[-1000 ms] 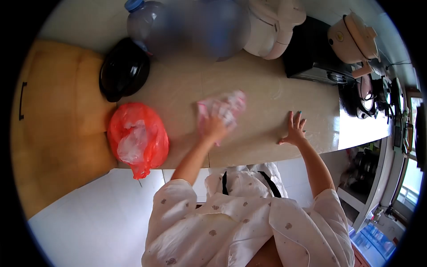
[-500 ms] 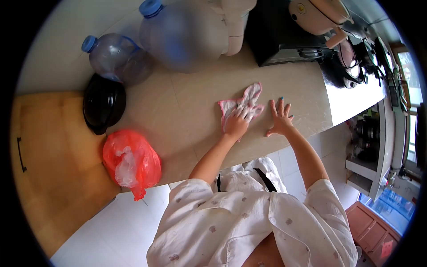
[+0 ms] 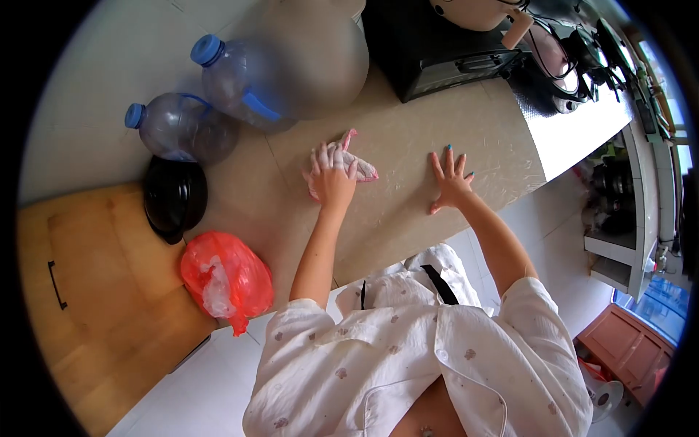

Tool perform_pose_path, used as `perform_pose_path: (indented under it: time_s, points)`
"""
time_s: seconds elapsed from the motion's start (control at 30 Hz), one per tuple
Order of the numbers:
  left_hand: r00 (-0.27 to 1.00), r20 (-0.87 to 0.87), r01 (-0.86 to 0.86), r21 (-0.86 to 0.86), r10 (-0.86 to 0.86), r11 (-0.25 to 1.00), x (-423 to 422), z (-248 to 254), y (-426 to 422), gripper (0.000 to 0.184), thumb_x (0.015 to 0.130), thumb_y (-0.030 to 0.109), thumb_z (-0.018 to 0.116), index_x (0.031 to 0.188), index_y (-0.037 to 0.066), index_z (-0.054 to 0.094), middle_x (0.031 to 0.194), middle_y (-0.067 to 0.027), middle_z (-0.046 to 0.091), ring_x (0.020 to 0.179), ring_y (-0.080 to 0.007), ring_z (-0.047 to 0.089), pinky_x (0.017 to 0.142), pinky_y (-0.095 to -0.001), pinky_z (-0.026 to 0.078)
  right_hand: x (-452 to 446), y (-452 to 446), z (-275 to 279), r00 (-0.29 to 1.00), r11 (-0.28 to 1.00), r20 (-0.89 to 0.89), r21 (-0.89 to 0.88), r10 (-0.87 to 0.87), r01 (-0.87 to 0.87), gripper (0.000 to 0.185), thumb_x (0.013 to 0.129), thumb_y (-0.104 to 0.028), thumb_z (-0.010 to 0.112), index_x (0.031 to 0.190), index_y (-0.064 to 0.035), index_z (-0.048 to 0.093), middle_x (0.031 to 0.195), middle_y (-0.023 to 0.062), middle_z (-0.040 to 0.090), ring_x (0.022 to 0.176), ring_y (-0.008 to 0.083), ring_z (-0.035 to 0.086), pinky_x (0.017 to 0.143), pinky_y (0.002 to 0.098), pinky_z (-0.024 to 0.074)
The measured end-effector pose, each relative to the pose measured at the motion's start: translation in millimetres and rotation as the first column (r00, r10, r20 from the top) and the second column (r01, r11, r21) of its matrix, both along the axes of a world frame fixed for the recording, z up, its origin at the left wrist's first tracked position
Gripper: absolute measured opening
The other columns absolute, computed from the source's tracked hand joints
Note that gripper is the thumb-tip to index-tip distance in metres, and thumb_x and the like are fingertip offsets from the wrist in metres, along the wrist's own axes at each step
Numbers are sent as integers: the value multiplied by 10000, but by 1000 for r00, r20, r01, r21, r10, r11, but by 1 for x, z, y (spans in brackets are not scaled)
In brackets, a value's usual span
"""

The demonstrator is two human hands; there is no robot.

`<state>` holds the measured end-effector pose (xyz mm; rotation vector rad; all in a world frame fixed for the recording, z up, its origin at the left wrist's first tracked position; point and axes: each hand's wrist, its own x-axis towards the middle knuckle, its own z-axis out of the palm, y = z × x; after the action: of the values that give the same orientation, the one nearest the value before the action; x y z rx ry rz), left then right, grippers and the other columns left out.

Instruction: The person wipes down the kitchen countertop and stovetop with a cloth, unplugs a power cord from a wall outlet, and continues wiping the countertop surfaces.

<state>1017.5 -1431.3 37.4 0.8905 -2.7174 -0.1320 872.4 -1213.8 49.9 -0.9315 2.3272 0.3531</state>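
Note:
Under my left hand [image 3: 333, 177] lies a crumpled pink-edged cloth [image 3: 358, 167] on the beige countertop [image 3: 393, 218]. The fingers of that hand are spread over the cloth and press it flat, and part of it shows to the right of them. My right hand [image 3: 453, 183] rests on the countertop further right, fingers spread, with nothing in it. Its thumb points toward the front edge.
At the counter's left stand a red plastic bag [image 3: 251, 280], a black bowl [image 3: 175, 197] and two large bottles [image 3: 182, 130] with blue caps. A black oven [image 3: 437, 62] is at the back, cookware [image 3: 557, 58] at the right. A wooden cabinet [image 3: 109, 269] borders the left.
My left hand has moved left with the cloth, away from my right hand. My right hand stays spread on the countertop. The view has turned and shifted.

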Motion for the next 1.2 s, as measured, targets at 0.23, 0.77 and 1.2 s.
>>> perform_pose_path:
  time_s: [0.23, 0.77, 1.2]
  points:
    - [975, 203, -107, 75, 90, 991, -48, -40, 12, 658, 752, 583, 498, 1329, 314, 333, 1425, -134, 181, 1286, -443, 108, 935, -681, 106, -2, -3, 7, 998, 999, 43, 32, -42, 41, 1363, 407, -452, 830, 1381, -232, -97, 1426, 182, -127, 1261, 519, -18, 863, 690, 296]
    - [910, 353, 191, 103, -215, 976, 26, -38, 16, 718, 741, 596, 482, 1339, 227, 338, 1390, -81, 282, 1284, -374, 188, 987, -618, 113, -3, 0, 6, 998, 998, 50, -37, -47, 49, 1358, 385, -432, 835, 1387, -232, -60, 1427, 194, -90, 1259, 522, 4, 846, 707, 293]
    - [912, 246, 338, 0, -328, 941, -42, -51, 125, 621, 758, 536, 465, 1293, 225, 416, 1374, -68, 318, 1264, -363, 241, 970, -645, 129, -3, -1, 1, 999, 1000, 36, -1, -14, 14, 1368, 390, -437, 835, 1386, -211, -75, 1418, 203, -133, 1250, 538, -19, 830, 705, 311]
